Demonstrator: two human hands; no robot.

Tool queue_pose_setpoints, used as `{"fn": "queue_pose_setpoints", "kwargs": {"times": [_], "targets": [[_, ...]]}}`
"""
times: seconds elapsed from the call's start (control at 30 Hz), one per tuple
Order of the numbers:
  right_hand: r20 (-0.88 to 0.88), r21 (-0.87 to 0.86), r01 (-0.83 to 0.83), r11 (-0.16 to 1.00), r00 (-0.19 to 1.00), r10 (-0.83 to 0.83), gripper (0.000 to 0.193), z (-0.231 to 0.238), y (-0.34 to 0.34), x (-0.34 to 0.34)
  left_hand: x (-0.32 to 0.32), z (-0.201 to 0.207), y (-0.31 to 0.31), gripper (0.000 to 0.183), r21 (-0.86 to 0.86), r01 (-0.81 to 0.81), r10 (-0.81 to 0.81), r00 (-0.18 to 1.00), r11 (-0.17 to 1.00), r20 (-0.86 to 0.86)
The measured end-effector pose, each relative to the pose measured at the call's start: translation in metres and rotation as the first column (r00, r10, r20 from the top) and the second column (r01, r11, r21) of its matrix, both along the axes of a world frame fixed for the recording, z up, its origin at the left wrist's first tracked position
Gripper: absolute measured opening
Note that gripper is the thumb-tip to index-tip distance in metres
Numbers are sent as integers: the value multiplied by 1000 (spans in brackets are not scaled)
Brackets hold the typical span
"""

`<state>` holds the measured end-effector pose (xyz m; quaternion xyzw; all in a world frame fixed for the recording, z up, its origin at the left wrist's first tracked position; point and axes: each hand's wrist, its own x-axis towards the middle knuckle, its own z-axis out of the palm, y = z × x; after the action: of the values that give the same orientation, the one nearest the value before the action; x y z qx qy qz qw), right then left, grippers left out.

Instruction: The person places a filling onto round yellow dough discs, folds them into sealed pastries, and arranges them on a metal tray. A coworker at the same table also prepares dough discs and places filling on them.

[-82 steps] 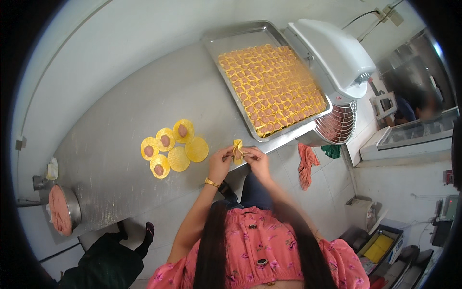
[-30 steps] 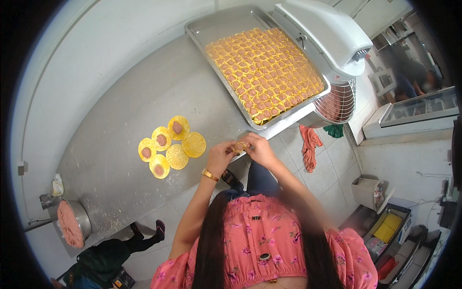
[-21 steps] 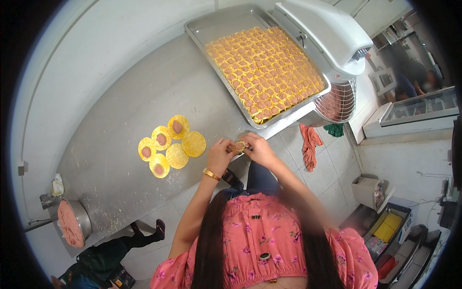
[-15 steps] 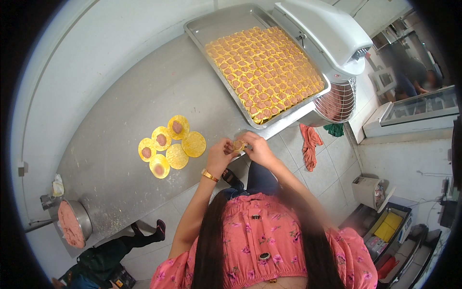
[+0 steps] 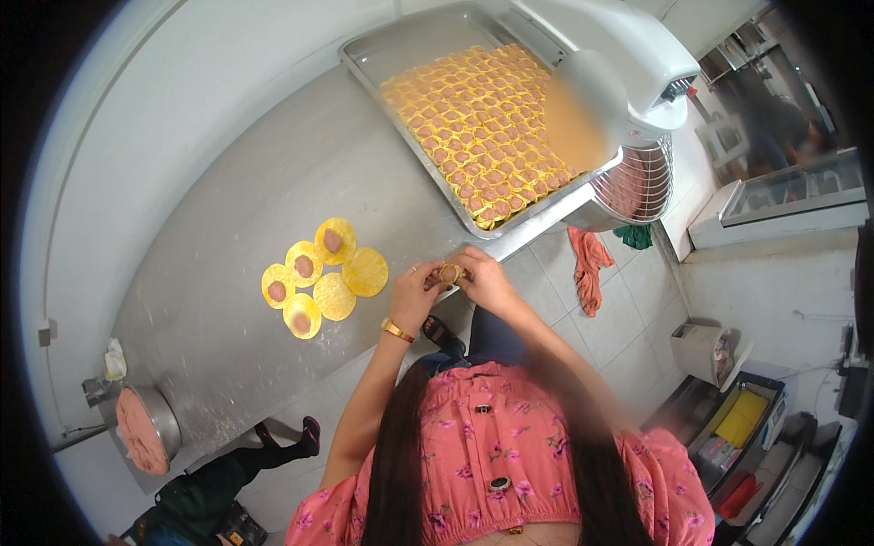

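Note:
At the table's front edge a small meat-filled dumpling in a yellow wrapper is pinched between both my hands. My left hand closes on its left side, and my right hand grips it from the right with bent fingers. Just left of them, round yellow wrappers lie flat on the steel table. Several of these carry a lump of pink ground meat; two are bare. Beyond my hands a metal tray holds rows of finished open-topped dumplings.
A metal bowl of ground meat stands at the table's left end, with a person's dark-clothed legs close by. A white mixer with a wire guard is beside the tray. An orange cloth hangs below it. Blurred patches cover part of the tray.
The dumpling stays between my fingers, now showing its round meat top, and my fingers have shifted slightly around it. The view has tilted a little. The wrappers on the table have not moved.

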<state>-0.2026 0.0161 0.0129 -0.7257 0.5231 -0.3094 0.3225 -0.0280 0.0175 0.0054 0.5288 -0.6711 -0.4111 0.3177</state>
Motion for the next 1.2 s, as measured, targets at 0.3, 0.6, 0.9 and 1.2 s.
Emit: {"fn": "queue_pose_setpoints", "kwargs": {"times": [0.3, 0.6, 0.9, 1.2], "targets": [[10, -43, 106, 993, 994, -105, 25, 1, 10, 10, 1, 0, -2, 28, 12, 15, -15, 999, 1000, -38], [19, -58, 177, 982, 984, -176, 21, -17, 14, 27, 11, 0, -7, 23, 19, 12, -13, 999, 1000, 33], [-60, -138, 243, 960, 966, -253, 20, -27, 13, 43, 15, 2, -14, 28, -111, 81, -56, 976, 991, 210], [-14, -129, 298, 946, 953, -302, 27, -30, 7, 50, 20, -1, -15, 31, -87, 99, -76, 968, 991, 241]]}}
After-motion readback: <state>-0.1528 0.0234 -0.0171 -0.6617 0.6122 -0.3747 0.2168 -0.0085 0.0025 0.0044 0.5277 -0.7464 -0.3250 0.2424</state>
